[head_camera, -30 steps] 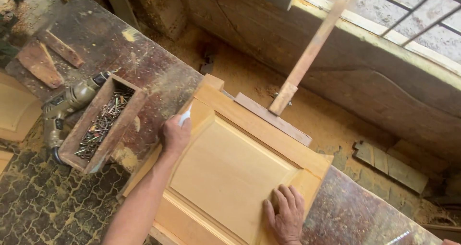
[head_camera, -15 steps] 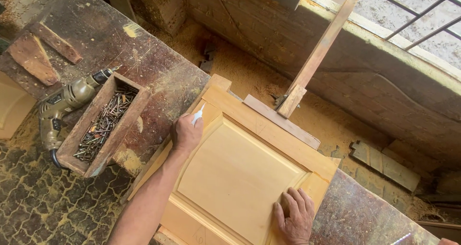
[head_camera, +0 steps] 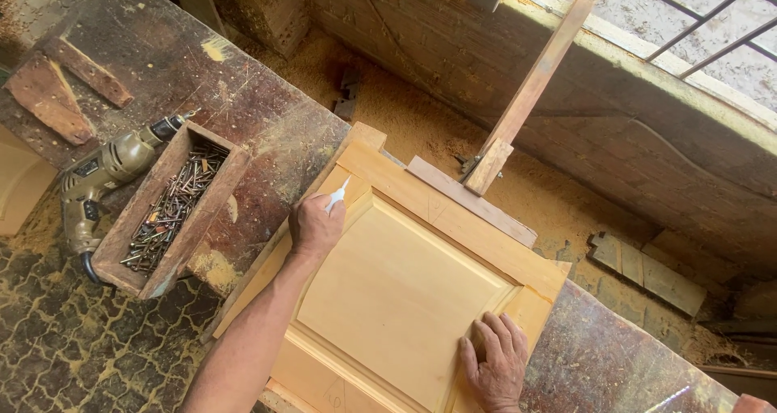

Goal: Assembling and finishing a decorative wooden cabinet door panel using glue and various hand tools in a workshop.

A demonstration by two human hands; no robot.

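Observation:
A pale wooden panel door (head_camera: 405, 291) with a raised centre lies flat on the workbench. My left hand (head_camera: 316, 225) is closed around a small white pen-like tool (head_camera: 337, 195), its tip resting on the door's frame near the far left corner. My right hand (head_camera: 495, 364) lies flat, fingers spread, on the frame at the door's right corner, pressing it down.
A wooden box of nails (head_camera: 168, 210) stands left of the door, an electric drill (head_camera: 105, 178) beside it. Wood offcuts (head_camera: 57, 93) lie at the bench's far left. A slanted wooden batten (head_camera: 530, 89) leans over the door's far edge. Sawdust covers the floor beyond.
The view has shifted, so the door sits lower and further right in frame. My left hand with the white tool stays near the far left corner; my right hand stays pressed on the frame.

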